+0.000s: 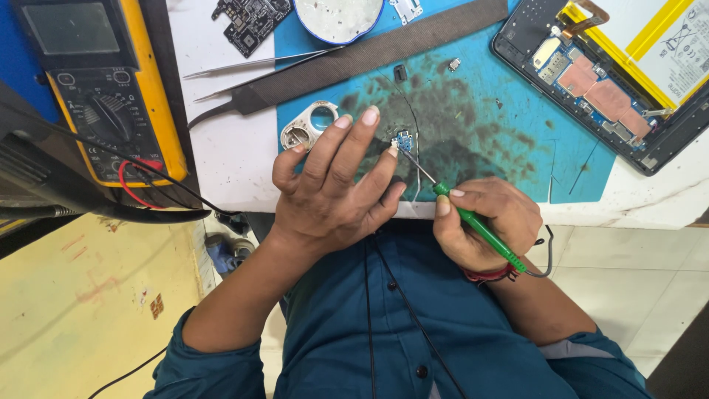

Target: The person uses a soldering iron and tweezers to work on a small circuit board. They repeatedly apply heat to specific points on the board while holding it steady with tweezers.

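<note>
My left hand [332, 185] lies spread on the stained blue work mat [502, 118], its index fingertip pressing beside a tiny blue circuit board [403, 140]. My right hand [487, 222] grips a green-handled screwdriver [476, 225] like a pen, and the thin metal tip touches the small board from the lower right. A round silver metal part [310, 125] with holes lies just left of my left fingers.
A yellow multimeter [100, 81] with red and black leads stands at the left. Two tweezers [251, 70] lie at the mat's top left beside a dark circuit board [251, 21] and a round dish [338, 18]. An opened tablet [613, 74] occupies the upper right.
</note>
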